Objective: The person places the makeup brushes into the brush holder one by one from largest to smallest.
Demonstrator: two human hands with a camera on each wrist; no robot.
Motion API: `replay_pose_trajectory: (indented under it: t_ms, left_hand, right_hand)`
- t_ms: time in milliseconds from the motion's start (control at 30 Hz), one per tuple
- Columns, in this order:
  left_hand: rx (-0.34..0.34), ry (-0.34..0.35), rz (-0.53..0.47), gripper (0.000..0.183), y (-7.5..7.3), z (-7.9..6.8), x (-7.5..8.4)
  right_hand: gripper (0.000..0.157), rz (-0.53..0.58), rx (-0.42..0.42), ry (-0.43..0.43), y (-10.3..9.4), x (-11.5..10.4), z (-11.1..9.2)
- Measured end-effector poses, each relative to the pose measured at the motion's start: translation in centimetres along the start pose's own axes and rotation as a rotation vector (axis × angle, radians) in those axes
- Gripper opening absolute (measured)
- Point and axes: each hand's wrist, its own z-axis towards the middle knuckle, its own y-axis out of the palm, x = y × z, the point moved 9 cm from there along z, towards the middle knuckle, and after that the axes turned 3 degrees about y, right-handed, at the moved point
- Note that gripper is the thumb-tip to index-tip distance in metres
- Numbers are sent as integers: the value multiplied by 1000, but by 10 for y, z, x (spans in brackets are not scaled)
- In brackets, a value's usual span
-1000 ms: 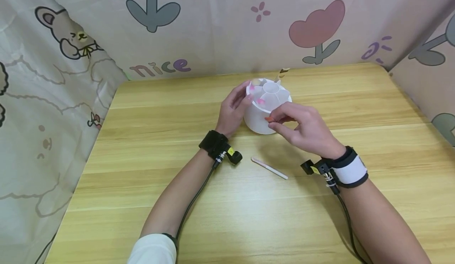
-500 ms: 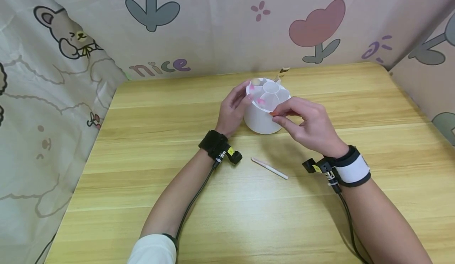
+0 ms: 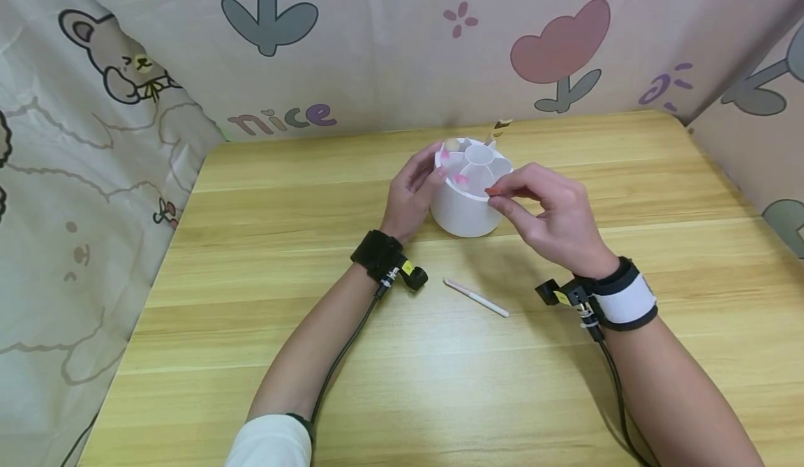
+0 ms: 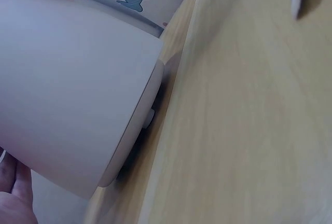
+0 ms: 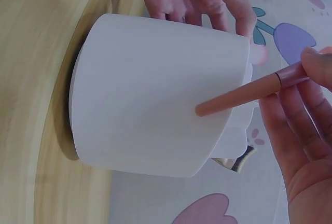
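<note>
Pinching tapered salmon stick (image 5: pixel 233 98) in right hand (image 3: pixel 555 216), gripping white compartmented organizer (image 3: pixel 463 214) with left hand (image 3: pixel 411 200), upper centre of head view; apparently lining up for insertion, next likely needing lift over rim (image 3: pixel 466 193).

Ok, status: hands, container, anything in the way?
Left hand holds round white divided container, upright. Right hand pinches tapered orange stick close to it. Slim white rod on wooden table, clear of both hands; nothing seen blocking.
</note>
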Motion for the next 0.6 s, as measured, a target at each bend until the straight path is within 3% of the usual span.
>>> replay_pose_trajectory:
  t_ms: [600]
  left_hand:
    - [-10, 34, 9, 44, 1, 1, 3]
  right_hand:
    - [21, 104, 111, 58, -9, 6, -1]
